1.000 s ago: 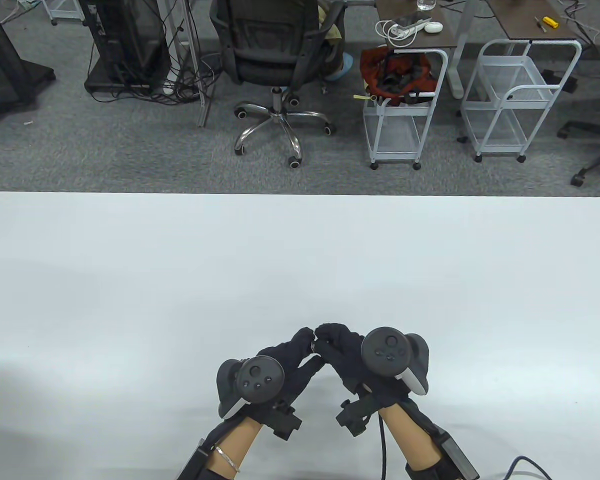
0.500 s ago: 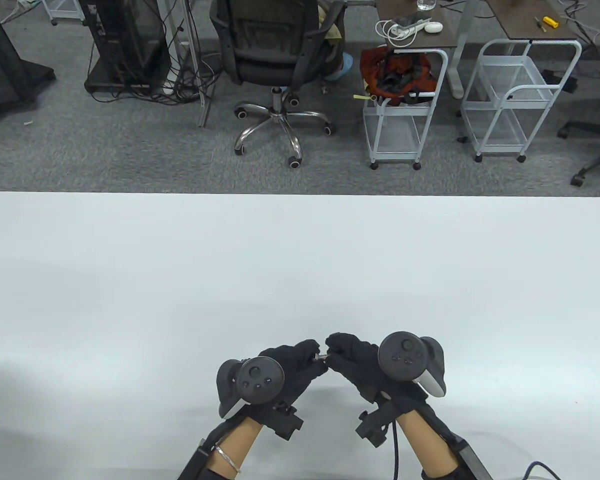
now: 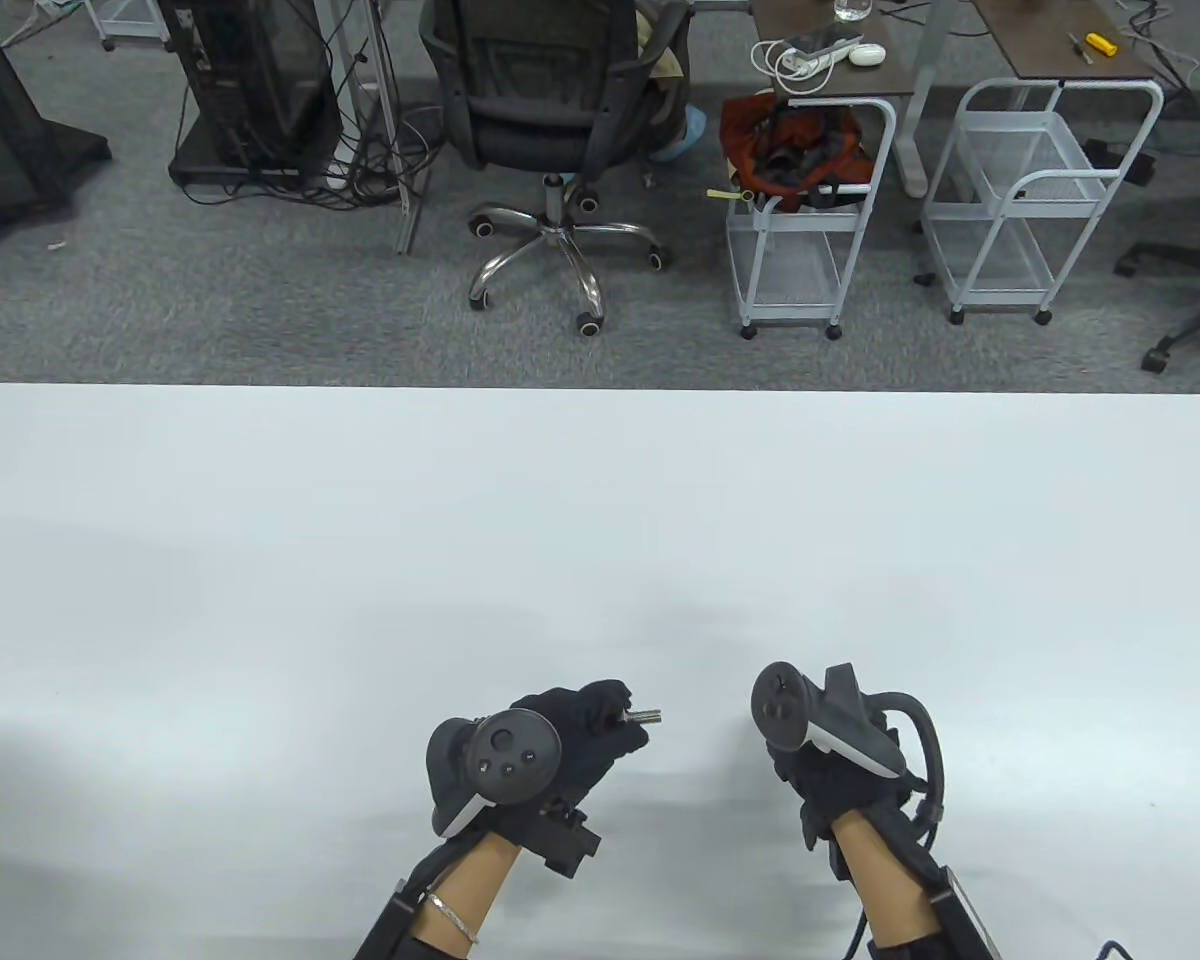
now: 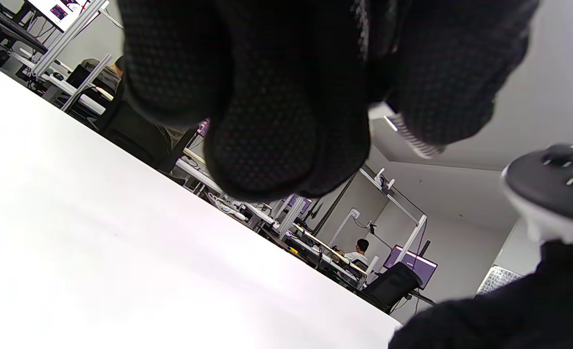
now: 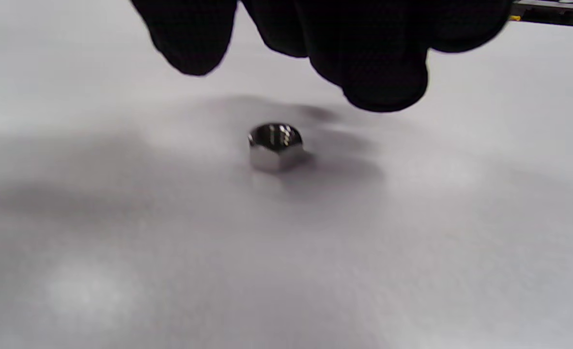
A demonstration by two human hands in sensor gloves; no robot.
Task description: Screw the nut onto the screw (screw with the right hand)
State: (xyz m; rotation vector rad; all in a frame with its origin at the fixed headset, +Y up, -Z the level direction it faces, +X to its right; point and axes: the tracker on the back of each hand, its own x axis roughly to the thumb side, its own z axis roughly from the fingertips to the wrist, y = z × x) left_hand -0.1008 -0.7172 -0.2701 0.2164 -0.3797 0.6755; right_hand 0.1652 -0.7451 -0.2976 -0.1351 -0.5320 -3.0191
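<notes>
My left hand (image 3: pixel 615 715) pinches the silver screw (image 3: pixel 646 715) near the table's front edge, with the bare threaded end pointing right. In the left wrist view the gloved fingers (image 4: pixel 286 97) fill the top and the screw's thread (image 4: pixel 410 136) sticks out beside them. My right hand (image 3: pixel 810 770) is off to the right of the screw, apart from it, fingers pointing down. In the right wrist view the steel hex nut (image 5: pixel 275 147) lies on the white table, and the fingertips (image 5: pixel 385 87) hang just above it without touching. The nut is hidden in the table view.
The white table (image 3: pixel 600 520) carries only my hands and the nut. Beyond its far edge stand an office chair (image 3: pixel 560 110) and two white wire carts (image 3: pixel 810 220). The right hand's tracker also shows in the left wrist view (image 4: pixel 552 179).
The right hand let go at the screw tip and moved away to the right and down over the table. The nut now lies on the table under it. The left hand stayed put.
</notes>
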